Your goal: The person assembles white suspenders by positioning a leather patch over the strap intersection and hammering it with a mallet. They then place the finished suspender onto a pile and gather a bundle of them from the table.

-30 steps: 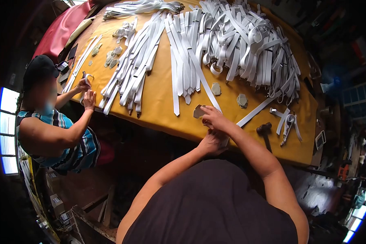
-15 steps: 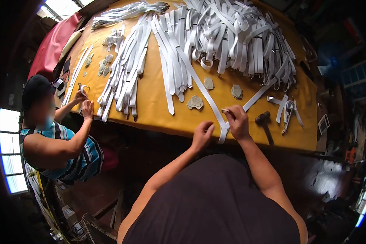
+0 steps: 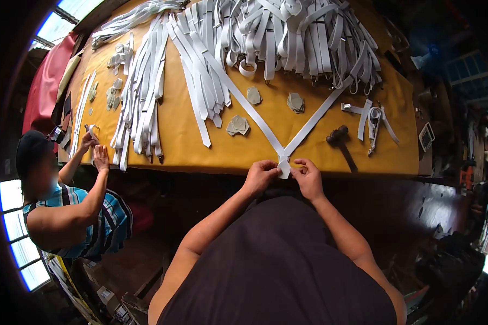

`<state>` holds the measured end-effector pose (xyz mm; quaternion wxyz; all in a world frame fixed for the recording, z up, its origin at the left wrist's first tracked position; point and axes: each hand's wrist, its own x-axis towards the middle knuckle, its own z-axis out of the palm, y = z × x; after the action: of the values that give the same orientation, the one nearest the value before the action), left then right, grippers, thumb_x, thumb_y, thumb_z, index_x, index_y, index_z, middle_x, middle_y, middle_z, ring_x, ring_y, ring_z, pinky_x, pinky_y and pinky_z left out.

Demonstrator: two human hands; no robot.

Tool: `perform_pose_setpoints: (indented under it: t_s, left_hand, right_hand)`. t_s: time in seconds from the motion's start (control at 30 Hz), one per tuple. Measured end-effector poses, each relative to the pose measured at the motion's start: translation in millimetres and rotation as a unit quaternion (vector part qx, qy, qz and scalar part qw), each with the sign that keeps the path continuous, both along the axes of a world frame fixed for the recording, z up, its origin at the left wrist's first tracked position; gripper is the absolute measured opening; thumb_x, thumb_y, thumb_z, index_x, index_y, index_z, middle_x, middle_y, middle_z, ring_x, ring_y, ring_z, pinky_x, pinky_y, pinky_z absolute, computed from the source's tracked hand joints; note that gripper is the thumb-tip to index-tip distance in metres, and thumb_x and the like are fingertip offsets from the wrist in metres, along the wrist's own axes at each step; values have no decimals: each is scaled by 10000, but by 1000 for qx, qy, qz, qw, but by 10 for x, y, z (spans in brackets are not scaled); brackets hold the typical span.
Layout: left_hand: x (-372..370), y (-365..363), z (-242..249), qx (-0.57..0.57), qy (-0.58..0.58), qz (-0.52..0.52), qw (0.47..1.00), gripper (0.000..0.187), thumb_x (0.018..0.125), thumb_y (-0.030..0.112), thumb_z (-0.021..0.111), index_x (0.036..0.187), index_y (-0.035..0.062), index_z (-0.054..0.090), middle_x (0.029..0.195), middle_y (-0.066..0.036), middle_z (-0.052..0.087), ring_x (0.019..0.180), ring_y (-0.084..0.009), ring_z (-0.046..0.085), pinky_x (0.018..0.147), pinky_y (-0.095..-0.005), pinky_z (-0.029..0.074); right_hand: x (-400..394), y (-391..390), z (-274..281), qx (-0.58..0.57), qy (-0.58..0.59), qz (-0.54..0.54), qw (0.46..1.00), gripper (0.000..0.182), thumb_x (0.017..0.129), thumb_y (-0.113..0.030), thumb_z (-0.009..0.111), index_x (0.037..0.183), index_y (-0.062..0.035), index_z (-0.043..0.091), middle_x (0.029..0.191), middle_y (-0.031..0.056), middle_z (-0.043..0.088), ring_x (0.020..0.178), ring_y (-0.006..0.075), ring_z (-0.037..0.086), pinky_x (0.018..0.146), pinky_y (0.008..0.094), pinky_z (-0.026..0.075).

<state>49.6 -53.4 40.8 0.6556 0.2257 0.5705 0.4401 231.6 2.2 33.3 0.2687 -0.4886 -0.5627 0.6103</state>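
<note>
Two white straps meet in a V at the table's front edge, where a small pale patch lies over the join. From the left, my left hand pinches the patch's edge with thumb and fingers. On the other side, my right hand has its fingers pressed together at the patch's right edge. Beyond the hands, small stacks of beige patches rest on the yellow cloth. A hammer lies to the right of the straps.
A big heap of white straps covers the back of the table, with more rows of straps at the left. A co-worker stands at the left edge, handling a strap. Short straps with clips lie at the right.
My right hand has come down from above the join to the patch's right edge. My left hand has closed on its left side. The pale patch now shows over the join.
</note>
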Motion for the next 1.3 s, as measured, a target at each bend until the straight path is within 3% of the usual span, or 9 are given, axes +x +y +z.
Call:
perform_pose_setpoints:
  t_s: [0.1, 0.13, 0.27, 0.4, 0.47, 0.57, 0.8, 0.87, 1.3]
  left_hand:
    - [56, -11, -122, 5, 28, 5, 1000, 138, 898, 105, 672, 967, -14, 656, 812, -30, 670, 692, -83, 593, 622, -234, 471]
    - [69, -8, -124, 2, 75, 2, 997, 154, 893, 100, 673, 980, -25, 654, 816, -39, 676, 695, -91, 603, 626, -239, 477]
    - [133, 70, -67, 52, 252, 32, 966, 176, 870, 86, 673, 990, -42, 649, 788, -85, 688, 666, -117, 627, 609, -265, 488]
    - [124, 218, -11, 84, 291, 40, 952, 180, 850, 73, 675, 982, -46, 648, 737, -116, 679, 625, -137, 632, 581, -287, 493]
    - [125, 266, -53, 86, 296, 58, 950, 156, 815, 61, 667, 924, -50, 661, 819, -208, 676, 739, -307, 679, 679, -362, 515]
    - [122, 297, -108, 89, 329, 55, 939, 143, 809, 62, 668, 902, -47, 660, 825, -214, 669, 765, -351, 668, 688, -383, 515]
    - [119, 306, -207, 83, 338, 49, 936, 140, 804, 76, 681, 893, -31, 663, 834, -207, 661, 790, -366, 651, 710, -401, 511]
    - [119, 305, -238, 145, 409, 45, 900, 155, 813, 85, 702, 915, -28, 672, 763, -157, 664, 672, -261, 661, 627, -341, 506]
    - [128, 326, -190, 125, 405, 38, 905, 168, 788, 98, 725, 903, -12, 671, 818, -167, 663, 760, -324, 652, 688, -374, 506]
  right_hand:
    - [-12, 38, -40, -87, 47, 10, 995, 176, 889, -45, 673, 1015, 14, 566, 813, 27, 634, 701, 94, 617, 627, 221, 509]
    - [-38, 36, -41, -59, 31, -8, 998, 172, 865, -80, 700, 934, 27, 584, 750, 50, 648, 670, 102, 621, 600, 248, 497]
    - [-126, 107, 4, 24, -55, 1, 998, 171, 858, -98, 705, 892, 27, 593, 737, 71, 662, 658, 120, 628, 598, 283, 497]
    - [-257, 257, 74, 103, -109, -4, 989, 158, 842, -107, 706, 868, 25, 623, 721, 115, 666, 638, 184, 639, 607, 329, 501]
    - [-277, 277, 46, 114, -117, 5, 987, 154, 838, -107, 706, 869, 24, 634, 723, 128, 667, 632, 207, 640, 608, 336, 500]
    - [-313, 333, -6, 155, -135, 7, 979, 135, 829, -98, 707, 854, 22, 651, 715, 133, 664, 619, 219, 635, 602, 339, 495]
    - [-358, 343, -37, 124, -131, -17, 983, 118, 824, -78, 705, 834, 22, 642, 702, 124, 645, 589, 201, 617, 568, 325, 481]
    - [-363, 354, -41, 119, -136, -12, 984, 115, 824, -74, 704, 831, 21, 639, 700, 122, 640, 582, 199, 613, 562, 324, 479]
    - [-402, 385, -18, 131, -166, -3, 977, 112, 839, -76, 683, 816, 13, 619, 703, 125, 627, 574, 237, 598, 555, 353, 467]
